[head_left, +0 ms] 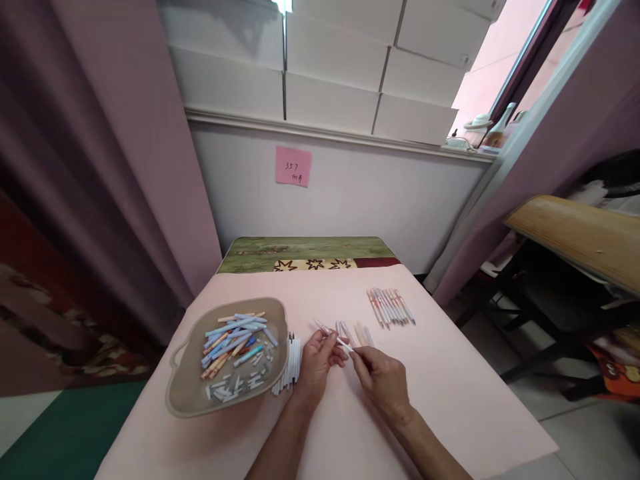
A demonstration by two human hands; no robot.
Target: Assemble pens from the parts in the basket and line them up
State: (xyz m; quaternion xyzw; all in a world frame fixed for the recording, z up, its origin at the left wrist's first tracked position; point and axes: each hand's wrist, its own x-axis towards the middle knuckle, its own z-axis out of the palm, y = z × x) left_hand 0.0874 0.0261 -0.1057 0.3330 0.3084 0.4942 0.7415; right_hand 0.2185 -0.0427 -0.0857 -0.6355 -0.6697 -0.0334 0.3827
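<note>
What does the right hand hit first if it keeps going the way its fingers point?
Probably the left hand: the right hand points up-left along the thin white pen part both hands pinch. Beyond that lies the tan tray.

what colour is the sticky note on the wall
Pink, with dark handwriting: sticky note, head view.

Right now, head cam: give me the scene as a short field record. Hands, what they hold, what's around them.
left hand: fingers pinch one end of a thin white pen part
right hand: fingertips meet the other end of the same part
tray: tan, left of the hands, holds mixed blue, orange and white pen pieces
white refills: bundle lying against the tray's right edge
finished pens: neat row, far right on the table
loose barrels: a few just beyond the hands
table: pink cover
</note>
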